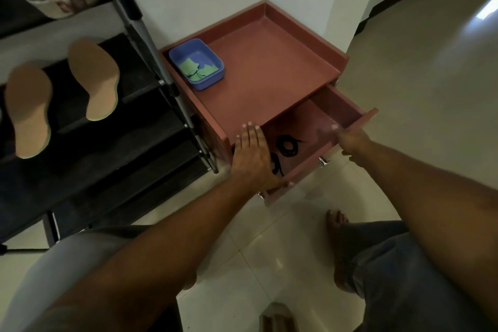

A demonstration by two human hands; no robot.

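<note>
A reddish-brown cabinet [258, 67] stands in the corner with its top drawer [347, 105] pulled out. Black laces [287, 145] lie coiled on the drawer's floor. My left hand [252, 155] lies flat with straight fingers over the drawer's left end, reaching the cabinet's front edge. My right hand [350, 140] is at the drawer's front panel, its fingers blurred over the panel's top edge; whether they curl round it is unclear. A metal knob [323, 161] shows on the drawer front just below that hand.
A blue tray [215, 77] with green scraps sits on the cabinet top at the left. A black shoe rack [113, 143] with two tan insoles [94, 78] stands to the left. My bare foot [336, 237] rests on the pale tiled floor [269, 264] below.
</note>
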